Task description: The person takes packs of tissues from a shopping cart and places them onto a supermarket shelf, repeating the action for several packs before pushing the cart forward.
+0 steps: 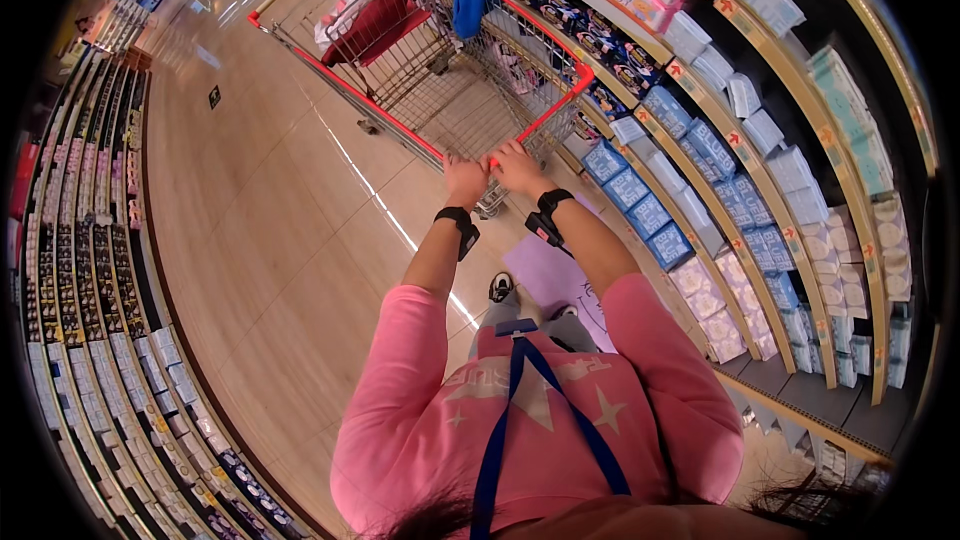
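A metal wire shopping cart [420, 97] with red plastic corners and edging stands before me. My left hand [465, 176] rests at its near corner, fingers curled over the rim. Just beside it, almost touching, my right hand [517, 165] is curled over the red edge of the same corner. Black bands with small devices are strapped round both wrists. A blue cloth [475, 1] hangs over the cart's right side. Towards the far end, a dark red folding seat flap [386, 22] has a white and pink item [343, 15] beside it.
Close on the right, curved-looking shelves [757, 120] hold blue, white and pink soft packs. Another long shelf unit [97, 277] with small packages runs along the left. Between them lies a glossy tiled floor [262, 240], with a purple floor sticker [544, 277] near my feet.
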